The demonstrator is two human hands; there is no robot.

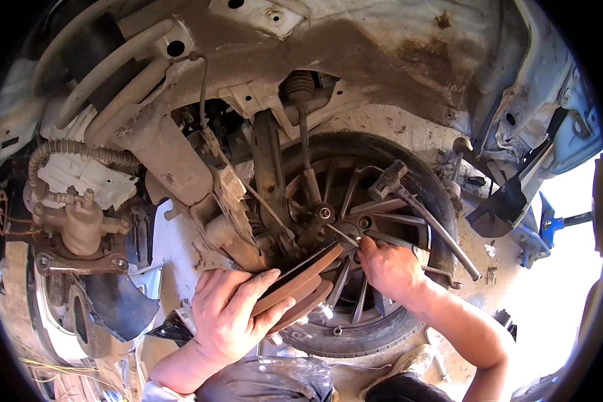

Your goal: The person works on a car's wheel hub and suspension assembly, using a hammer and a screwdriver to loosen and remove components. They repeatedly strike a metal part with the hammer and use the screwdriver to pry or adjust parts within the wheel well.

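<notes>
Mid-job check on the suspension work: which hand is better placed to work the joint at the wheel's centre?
Right. The right hand already has its fingertips at the small metal joint over the black spoked wheel, while the left hand is lower, its grip occupied with the rusty brown curved plate.

Left hand (231,315) sat near and centre-left, palm down, fingers spread and curled in a loose grip, forearm entering from the bottom edge. Right hand (388,268) reached farther, fingers pinched shut, bare forearm angling in from lower right.
</notes>
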